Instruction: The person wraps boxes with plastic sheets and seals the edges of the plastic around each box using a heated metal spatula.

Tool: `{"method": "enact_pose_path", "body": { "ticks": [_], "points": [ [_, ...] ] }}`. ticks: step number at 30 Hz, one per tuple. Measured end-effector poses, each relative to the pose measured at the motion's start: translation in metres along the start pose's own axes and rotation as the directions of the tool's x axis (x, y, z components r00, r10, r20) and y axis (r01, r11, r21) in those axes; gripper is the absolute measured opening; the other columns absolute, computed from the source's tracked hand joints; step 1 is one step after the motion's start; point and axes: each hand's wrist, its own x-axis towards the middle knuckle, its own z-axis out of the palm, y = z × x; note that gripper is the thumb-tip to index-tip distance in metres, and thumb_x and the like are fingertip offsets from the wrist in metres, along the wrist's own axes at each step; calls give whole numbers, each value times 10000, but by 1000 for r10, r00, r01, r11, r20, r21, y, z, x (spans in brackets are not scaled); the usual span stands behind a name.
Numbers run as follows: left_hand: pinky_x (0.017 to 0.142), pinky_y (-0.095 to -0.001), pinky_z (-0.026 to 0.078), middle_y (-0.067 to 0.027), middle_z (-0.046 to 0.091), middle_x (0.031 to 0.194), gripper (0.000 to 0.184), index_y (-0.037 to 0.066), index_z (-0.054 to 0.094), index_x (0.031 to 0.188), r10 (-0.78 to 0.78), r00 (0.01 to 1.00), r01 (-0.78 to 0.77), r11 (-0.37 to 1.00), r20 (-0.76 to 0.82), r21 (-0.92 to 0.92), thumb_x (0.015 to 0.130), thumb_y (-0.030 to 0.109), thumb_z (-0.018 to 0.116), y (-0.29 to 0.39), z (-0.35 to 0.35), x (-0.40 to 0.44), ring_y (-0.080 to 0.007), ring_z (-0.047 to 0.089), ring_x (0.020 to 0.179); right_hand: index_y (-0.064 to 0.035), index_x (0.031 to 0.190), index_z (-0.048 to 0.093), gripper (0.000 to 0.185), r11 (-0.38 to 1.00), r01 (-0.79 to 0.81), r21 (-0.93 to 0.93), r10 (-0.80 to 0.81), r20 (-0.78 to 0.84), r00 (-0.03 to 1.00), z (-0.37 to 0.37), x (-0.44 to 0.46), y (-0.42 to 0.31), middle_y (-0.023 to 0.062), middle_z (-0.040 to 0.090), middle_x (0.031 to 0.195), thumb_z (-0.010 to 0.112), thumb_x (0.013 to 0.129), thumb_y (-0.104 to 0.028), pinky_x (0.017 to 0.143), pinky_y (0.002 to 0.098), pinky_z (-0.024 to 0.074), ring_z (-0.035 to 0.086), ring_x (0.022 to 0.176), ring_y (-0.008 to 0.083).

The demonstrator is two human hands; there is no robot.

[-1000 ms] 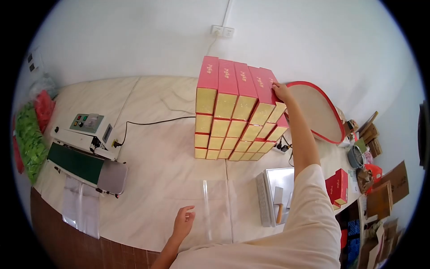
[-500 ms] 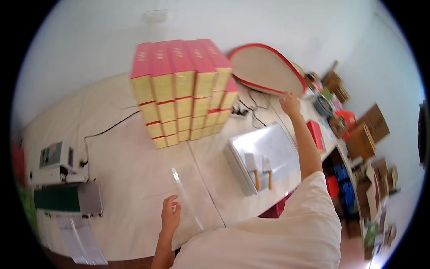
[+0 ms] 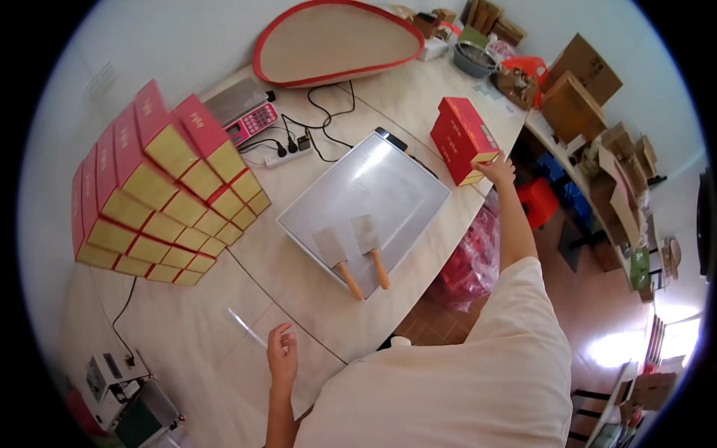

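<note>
My right hand is at the near end of a red box with yellow end panels, at the right table edge. Thumb and fingers are around that end; some fingertips are hidden. My left hand hovers over the near part of the table, fingers loosely bent, holding nothing. Close to it lies a thin clear strip. Between my hands is a flat silver metal case. On it rest two scrapers with wooden handles, a left one and a right one.
Stacked red-and-yellow boxes stand at the left. Behind the metal case are a power strip with cables and a scale with pink keys. A red-rimmed oval panel leans at the back. A white machine sits lower left.
The view has turned right, so the stacked boxes appear further left. My right hand has come from near the oval panel's edge to the red box. My left hand remains loosely bent.
</note>
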Motion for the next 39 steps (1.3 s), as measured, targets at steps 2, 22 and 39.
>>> {"method": "enact_pose_path", "body": {
  "ticks": [2, 22, 39],
  "points": [
    [815, -279, 498, -63, 595, 1184, 238, 47, 605, 1186, -39, 999, 39, 999, 8, 20, 955, 86, 566, 15, 20, 7, -160, 604, 973, -106, 1518, 224, 1267, 1000, -2, 0, 2, 31, 1000, 25, 32, 10, 286, 391, 1406, 797, 566, -714, 1034, 536, 392, 426, 1301, 435],
    [791, -290, 510, -76, 650, 973, 193, 21, 639, 1131, -25, 992, 32, 998, -122, 55, 974, 92, 551, 109, 126, 63, -171, 666, 895, -170, 1528, 291, 1232, 995, 58, 87, -69, 131, 989, 70, 176, -39, 272, 395, 1440, 800, 532, -687, 1073, 571, 308, 393, 1331, 463],
    [965, -326, 467, -93, 639, 1237, 408, 65, 591, 1260, -273, 871, 484, 327, 409, -812, 1044, 376, 436, 99, 126, 28, -194, 620, 1099, -79, 1504, 270, 1157, -58, 887, 458, -863, -471, 186, -28, -133, -118, 219, 261, 1484, 903, 599, -425, 1115, 494, 327, 285, 1389, 371]
  ]
}}
